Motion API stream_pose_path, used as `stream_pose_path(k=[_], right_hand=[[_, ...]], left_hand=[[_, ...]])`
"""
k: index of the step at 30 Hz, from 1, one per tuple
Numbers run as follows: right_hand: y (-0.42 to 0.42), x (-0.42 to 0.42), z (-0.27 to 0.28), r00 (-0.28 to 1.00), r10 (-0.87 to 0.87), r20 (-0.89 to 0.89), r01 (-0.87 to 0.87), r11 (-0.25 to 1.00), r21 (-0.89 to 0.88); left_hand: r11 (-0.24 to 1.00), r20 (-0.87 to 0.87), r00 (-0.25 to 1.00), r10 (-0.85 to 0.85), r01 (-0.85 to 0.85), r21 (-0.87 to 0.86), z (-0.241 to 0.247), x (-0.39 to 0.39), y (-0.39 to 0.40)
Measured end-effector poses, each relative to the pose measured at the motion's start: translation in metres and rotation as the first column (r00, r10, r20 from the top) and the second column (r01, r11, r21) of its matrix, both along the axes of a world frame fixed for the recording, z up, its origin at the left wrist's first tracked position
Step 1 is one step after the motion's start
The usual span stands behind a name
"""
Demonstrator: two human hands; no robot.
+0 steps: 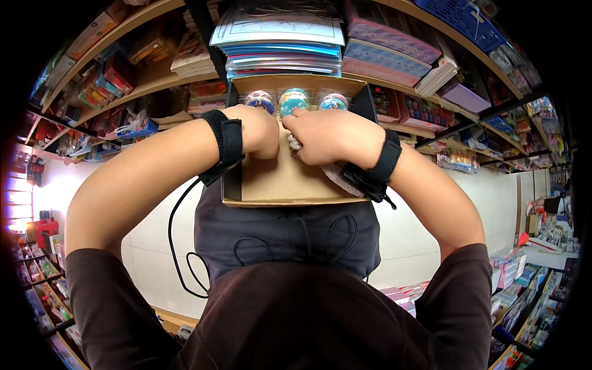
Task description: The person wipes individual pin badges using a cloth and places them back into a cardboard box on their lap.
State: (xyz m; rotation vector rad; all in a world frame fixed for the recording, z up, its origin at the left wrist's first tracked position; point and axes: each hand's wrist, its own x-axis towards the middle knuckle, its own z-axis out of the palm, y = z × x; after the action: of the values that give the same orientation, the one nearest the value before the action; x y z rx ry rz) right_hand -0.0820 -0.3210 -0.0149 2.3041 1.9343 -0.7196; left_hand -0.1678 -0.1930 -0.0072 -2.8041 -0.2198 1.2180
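Observation:
An open cardboard box [277, 185] with dark side walls rests against my lap and the shelf front. Along its far end lie round, colourful printed items in clear wrappers: one stack at the left [260, 101], one in the middle [294, 99] and one at the right [334, 101]. My left hand [256, 132] is curled inside the box beside the left stack; its fingertips are hidden. My right hand [323, 136] holds a crumpled greyish cloth [294, 142], part of which hangs below the wrist. Its index finger reaches to the near edge of the middle stack.
Beyond the box, a shelf holds a tall pile of plastic-sleeved sheets [282, 55] and patterned boxes [388, 58]. A blue basket [462, 21] stands at the upper right. A black cable [171, 231] hangs from the left wrist strap. Packed shelves surround the pale floor [152, 240].

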Motion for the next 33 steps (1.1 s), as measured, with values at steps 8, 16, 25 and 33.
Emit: stream_pose_path(k=[8,16,25,33], right_hand=[[-0.032,0.006,0.023,0.999,0.043,-0.009,-0.039,0.964,0.262],[-0.152,0.033,0.045,0.564,-0.088,-0.821,0.768,0.423,0.482],[-0.243,0.020,-0.032,-0.086,-0.041,-0.995,0.993,-0.090,-0.082],[-0.187,0.041,0.011,0.284,-0.023,-0.959,0.954,0.108,0.280]], left_hand=[[0.981,0.073,0.997,0.016,-0.001,-0.195,0.013,-0.014,0.005],[0.857,0.785,0.554,0.277,0.227,-0.463,0.054,-0.099,0.021],[0.224,0.237,-0.081,0.968,-0.138,-0.965,-0.064,-0.208,0.033],[0.567,0.551,0.249,0.797,0.008,-0.824,-0.013,-0.126,0.078]])
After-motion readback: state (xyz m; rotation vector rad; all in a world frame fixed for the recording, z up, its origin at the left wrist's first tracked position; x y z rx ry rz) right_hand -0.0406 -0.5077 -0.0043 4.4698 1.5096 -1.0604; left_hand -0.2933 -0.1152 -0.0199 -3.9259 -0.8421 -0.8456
